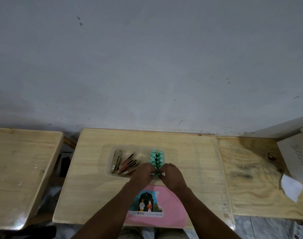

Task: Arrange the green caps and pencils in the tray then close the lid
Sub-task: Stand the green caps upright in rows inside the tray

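A clear plastic tray (108,152) lies on the middle wooden table. In its right half several green caps (157,156) stand packed in two upright rows. In its left half lie several brown and red pencil packs (125,163), slanted. My left hand (143,175) and my right hand (172,177) meet at the near end of the green rows, fingertips pinched on the closest caps. The nearest caps are partly hidden by my fingers. A pink lid (171,204) with a picture label lies flat in front of the tray, under my forearms.
A second wooden table (17,169) stands to the left across a gap. Another plywood table (261,178) adjoins on the right, bearing a white box (297,152) and a white paper scrap (291,187). A grey wall rises right behind the tables.
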